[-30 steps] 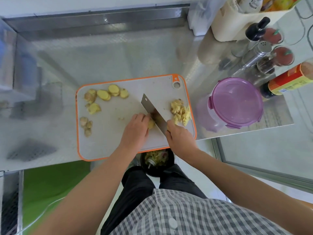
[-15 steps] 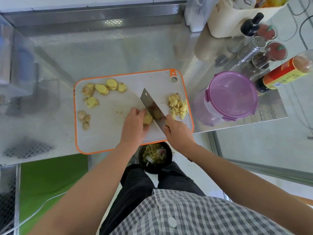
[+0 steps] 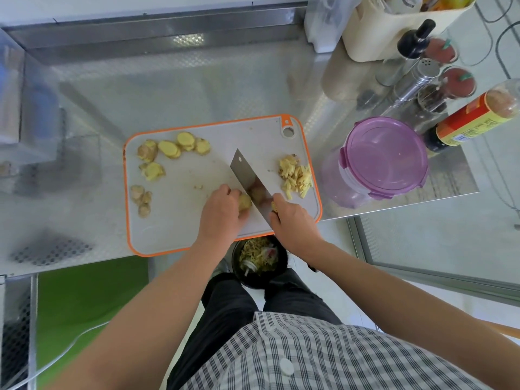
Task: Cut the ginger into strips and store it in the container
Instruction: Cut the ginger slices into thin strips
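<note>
Left hand (image 3: 222, 212) pins ginger piece (image 3: 245, 202) steady at board's (image 3: 180, 235) near edge; right hand (image 3: 291, 220) grips cleaver (image 3: 247, 175), slicing strips.

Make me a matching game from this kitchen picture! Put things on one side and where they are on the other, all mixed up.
Things:
1. ginger strips
2. ginger chunk
3. cleaver
4. container

Places:
a. beside the cutting board, purple lid on
b. heaped near the board's right edge
c. held by the left hand
d. gripped by the right hand

Pairs: 1-b, 2-c, 3-d, 4-a
</note>
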